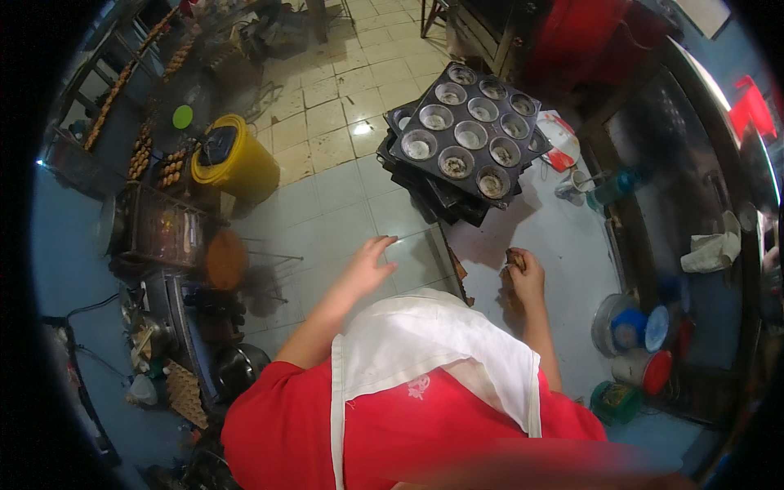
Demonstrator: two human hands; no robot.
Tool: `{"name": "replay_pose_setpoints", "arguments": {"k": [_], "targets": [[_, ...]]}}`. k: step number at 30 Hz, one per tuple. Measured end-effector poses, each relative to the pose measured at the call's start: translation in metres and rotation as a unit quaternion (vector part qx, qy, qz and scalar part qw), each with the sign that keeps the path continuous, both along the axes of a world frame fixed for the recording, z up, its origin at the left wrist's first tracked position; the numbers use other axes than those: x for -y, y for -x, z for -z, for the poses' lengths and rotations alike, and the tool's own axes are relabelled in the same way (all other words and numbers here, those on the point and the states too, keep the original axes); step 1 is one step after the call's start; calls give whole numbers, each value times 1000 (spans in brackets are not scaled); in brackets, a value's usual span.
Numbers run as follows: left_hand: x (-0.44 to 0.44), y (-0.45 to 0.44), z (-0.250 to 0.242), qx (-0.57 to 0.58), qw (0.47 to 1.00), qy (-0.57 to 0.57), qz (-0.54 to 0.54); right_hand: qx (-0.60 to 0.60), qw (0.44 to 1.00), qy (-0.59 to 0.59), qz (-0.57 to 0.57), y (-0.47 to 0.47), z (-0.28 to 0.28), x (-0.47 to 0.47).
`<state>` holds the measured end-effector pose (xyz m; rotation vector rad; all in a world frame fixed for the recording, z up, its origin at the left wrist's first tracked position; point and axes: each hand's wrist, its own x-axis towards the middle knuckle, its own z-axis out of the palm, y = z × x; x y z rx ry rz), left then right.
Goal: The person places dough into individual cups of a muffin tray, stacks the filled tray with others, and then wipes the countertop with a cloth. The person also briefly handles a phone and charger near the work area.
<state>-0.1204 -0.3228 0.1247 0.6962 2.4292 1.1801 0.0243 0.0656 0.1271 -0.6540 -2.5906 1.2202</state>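
Observation:
My left hand [369, 260] hangs over the tiled floor, fingers apart, with nothing in it. In my right hand [528, 275], above the white tabletop [566, 245], is a small brown piece [516, 260], perhaps a crust or a scrap; my fingers pinch it. Farther out, on the table, stands a crooked stack of dark metal muffin pans [446, 125]. The top pan's cups show a pale coating, and some hold dark residue. Neither hand touches the pans. Beside the table's near left edge lies a strip of brown, ragged material [459, 278].
A white and red item [558, 144], a mug [573, 184] and a teal bottle [612, 188] stand behind the pans. Lidded containers [637, 370] line the table's right side. Across the tiled floor are a yellow bucket [242, 168] and an orange round stool [226, 260].

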Motion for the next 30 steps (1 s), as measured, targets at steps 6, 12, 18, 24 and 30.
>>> {"name": "replay_pose_setpoints", "arguments": {"k": [6, 12, 18, 24, 30], "targets": [[1, -21, -9, 22, 998, 57, 6, 65, 977, 101, -174, 48, 6, 22], [9, -45, -25, 73, 993, 83, -27, 111, 926, 161, -323, 83, 4, 78], [56, -42, -29, 104, 988, 96, -69, 108, 888, 208, -395, 132, 6, 138], [150, 11, -1, 58, 988, 37, -139, 135, 863, 201, -444, 217, 12, 218], [292, 70, 14, 46, 962, -24, -267, 164, 841, 163, -488, 325, -11, 370]]}}
